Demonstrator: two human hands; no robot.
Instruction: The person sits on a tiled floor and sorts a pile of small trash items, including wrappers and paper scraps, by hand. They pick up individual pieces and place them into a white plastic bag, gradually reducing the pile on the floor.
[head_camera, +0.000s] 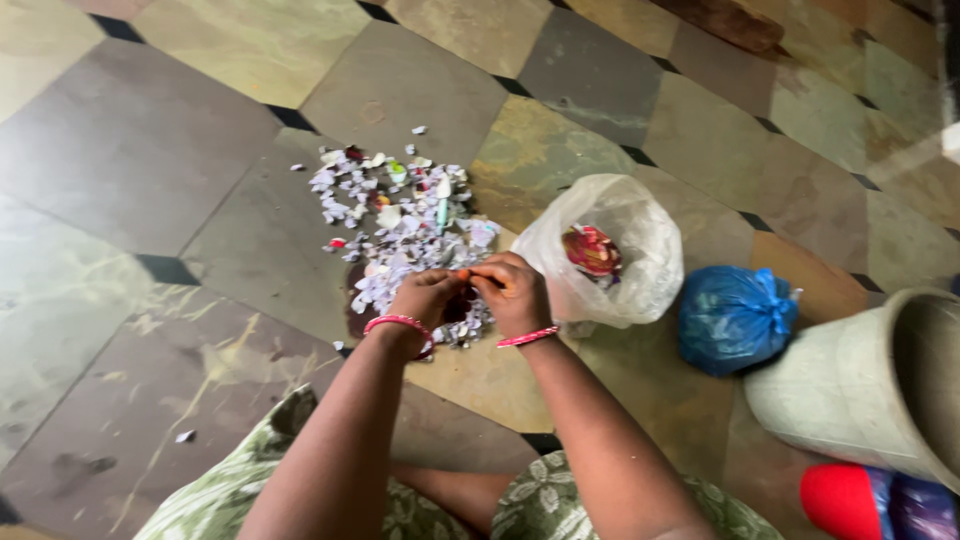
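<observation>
A heap of small torn paper scraps (400, 225), mostly pale with bits of red and green, lies on the stone floor in front of me. My left hand (425, 297) and my right hand (512, 290) meet just above the near edge of the heap, fingertips pinched together on a small dark and orange piece (463, 290). Each wrist wears a pink bangle. To the right of my hands stands a clear plastic bag (640, 250), open, with a red crumpled wrapper (592, 250) inside.
A knotted blue plastic bag (733, 318) lies right of the clear one. A pale tipped bucket (850, 385) is at the right edge, with a red and purple object (860, 503) below it. My green patterned garment fills the bottom.
</observation>
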